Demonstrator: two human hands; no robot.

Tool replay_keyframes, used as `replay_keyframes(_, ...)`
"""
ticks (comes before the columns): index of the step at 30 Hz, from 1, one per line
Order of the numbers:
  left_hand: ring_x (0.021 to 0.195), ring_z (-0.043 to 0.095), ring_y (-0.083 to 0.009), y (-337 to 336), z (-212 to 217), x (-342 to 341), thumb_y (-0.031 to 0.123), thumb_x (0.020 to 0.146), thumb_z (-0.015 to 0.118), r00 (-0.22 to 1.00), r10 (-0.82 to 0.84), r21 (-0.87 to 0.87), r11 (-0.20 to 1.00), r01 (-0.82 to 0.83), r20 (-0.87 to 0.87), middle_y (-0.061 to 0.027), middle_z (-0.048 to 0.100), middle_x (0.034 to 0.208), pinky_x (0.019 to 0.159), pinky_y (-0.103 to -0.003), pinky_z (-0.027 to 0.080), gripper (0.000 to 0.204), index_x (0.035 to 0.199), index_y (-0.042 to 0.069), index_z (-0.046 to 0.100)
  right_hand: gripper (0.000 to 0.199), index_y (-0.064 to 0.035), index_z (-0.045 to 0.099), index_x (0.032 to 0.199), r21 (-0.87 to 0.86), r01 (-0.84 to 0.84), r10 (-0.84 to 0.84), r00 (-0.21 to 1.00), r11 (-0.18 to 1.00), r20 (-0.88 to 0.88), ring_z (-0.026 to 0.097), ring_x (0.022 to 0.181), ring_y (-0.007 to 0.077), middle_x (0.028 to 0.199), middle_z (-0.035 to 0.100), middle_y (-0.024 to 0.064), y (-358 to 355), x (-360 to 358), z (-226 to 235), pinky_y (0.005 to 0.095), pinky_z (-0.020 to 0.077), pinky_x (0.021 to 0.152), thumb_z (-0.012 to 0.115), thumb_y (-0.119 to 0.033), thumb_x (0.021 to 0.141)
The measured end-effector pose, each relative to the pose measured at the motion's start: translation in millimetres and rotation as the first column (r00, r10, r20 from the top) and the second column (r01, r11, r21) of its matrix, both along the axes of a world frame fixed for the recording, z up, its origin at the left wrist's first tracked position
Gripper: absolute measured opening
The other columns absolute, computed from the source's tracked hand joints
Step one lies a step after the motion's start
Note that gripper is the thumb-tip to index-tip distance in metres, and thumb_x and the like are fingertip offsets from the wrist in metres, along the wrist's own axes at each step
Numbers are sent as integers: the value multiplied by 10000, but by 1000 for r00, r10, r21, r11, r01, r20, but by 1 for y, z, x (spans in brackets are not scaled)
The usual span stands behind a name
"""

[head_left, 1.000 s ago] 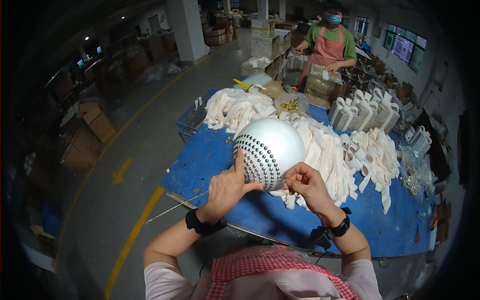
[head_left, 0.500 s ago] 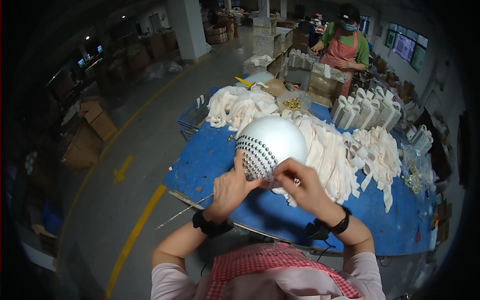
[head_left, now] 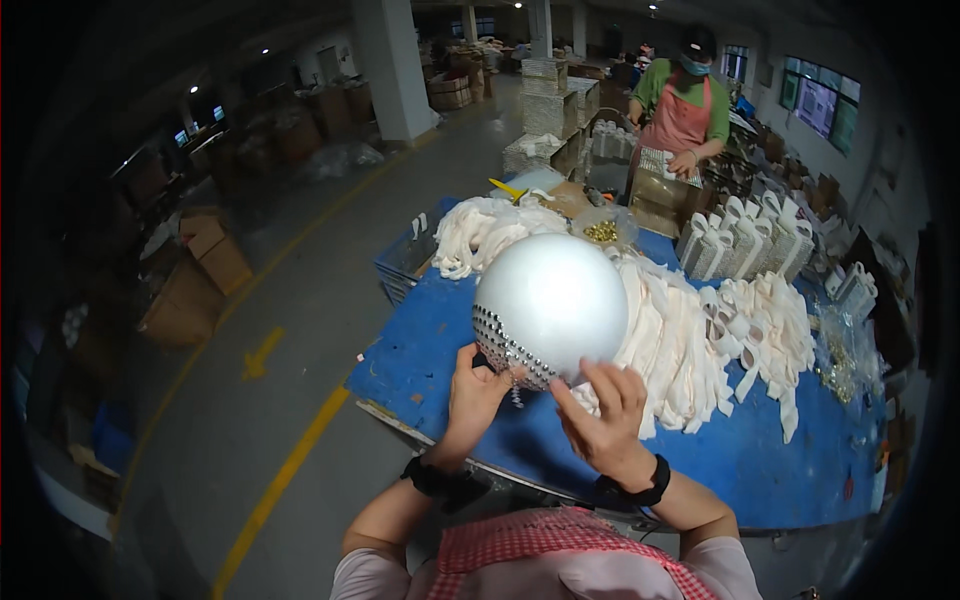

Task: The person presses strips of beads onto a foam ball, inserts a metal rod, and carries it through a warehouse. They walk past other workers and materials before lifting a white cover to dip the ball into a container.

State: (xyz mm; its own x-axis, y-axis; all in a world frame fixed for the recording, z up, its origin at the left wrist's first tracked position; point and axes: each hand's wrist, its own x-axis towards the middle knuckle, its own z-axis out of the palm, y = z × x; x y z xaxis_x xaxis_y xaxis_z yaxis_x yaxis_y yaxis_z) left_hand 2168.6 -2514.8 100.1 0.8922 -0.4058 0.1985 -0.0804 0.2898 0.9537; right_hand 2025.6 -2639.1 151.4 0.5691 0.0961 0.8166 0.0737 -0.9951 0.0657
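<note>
A blue flat-topped table (head_left: 410,350) spread beyond both hands, with cream fabric strips (head_left: 660,350) heaped past the right. The smooth white ball (head_left: 560,295) sat between and just above the hands. The left hand (head_left: 475,400) had its fingers curled against the ball's lower left side, gripping it; the right hand (head_left: 608,420) was half open, fingertips at the lower edge — whether they pinched anything, I couldn't tell. Rows of small, shiny dark metallic beads (head_left: 510,350) covered the part near the left thumb — the visible top and right were bare.
</note>
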Motion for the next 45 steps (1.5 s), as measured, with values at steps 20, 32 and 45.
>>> replay_keyframes(20, 470, 303, -1, 28, 13, 5, 461, 893, 563, 933, -133, 178, 963, 201, -333, 52, 438, 625, 402, -173, 209, 393, 943, 81, 477, 381, -246, 649, 1130, -6, -42, 42, 999, 999, -3, 429, 1202, 276, 1296, 501, 110, -19, 1, -7, 441, 205, 1059, 681, -251, 751)
replay_keyframes(32, 416, 240, -11, 39, 1, 15, 611, 903, 304, 786, -349, -109, 933, 344, -511, 42, 366, 590, 351, -162, 180, 506, 914, 128, 455, 431, -264, 610, 1195, 55, -18, 20, 999, 998, -34, 379, 1254, 284, 1350, 452, 115, -23, 17, -12, 440, 194, 1061, 674, -294, 769)
replay_keyframes(45, 415, 235, -25, 31, 7, 8, 670, 871, 254, 638, -493, -178, 852, 493, -592, 38, 358, 599, 361, -160, 193, 573, 961, 138, 446, 383, -269, 648, 1146, 132, -67, 67, 998, 989, 2, 407, 1220, 272, 1316, 473, 126, -25, 13, -21, 433, 211, 1050, 671, -277, 764)
